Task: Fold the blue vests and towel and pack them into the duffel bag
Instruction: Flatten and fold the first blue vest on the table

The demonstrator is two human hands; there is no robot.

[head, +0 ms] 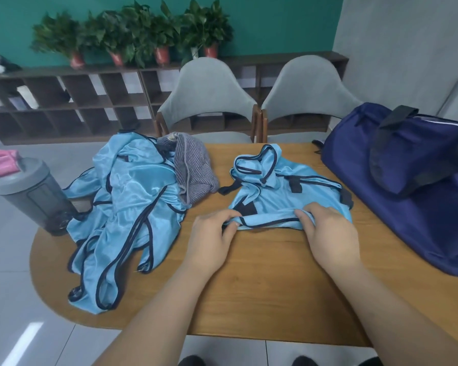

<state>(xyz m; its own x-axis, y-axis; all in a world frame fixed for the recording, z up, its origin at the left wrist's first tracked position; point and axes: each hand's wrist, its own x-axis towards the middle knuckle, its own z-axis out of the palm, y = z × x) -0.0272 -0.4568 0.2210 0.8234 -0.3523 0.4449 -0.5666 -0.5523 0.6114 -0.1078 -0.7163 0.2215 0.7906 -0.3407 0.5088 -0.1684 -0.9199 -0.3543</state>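
On the table [265, 291], left hand [211, 235] and right hand [328, 233] pinch vest [283, 198] hem, neck pointing away.

1 blue vest [288, 196] held, others heaped
Light blue, dark-trimmed, it lies partly flattened, near hem pinched by left hand [212, 239] and right hand [325, 233]; a heap of vests [127, 207] sprawls left of the left hand, a grey striped towel [193, 170] bunched on its far edge; the navy duffel bag [407, 186] sits right of the right hand
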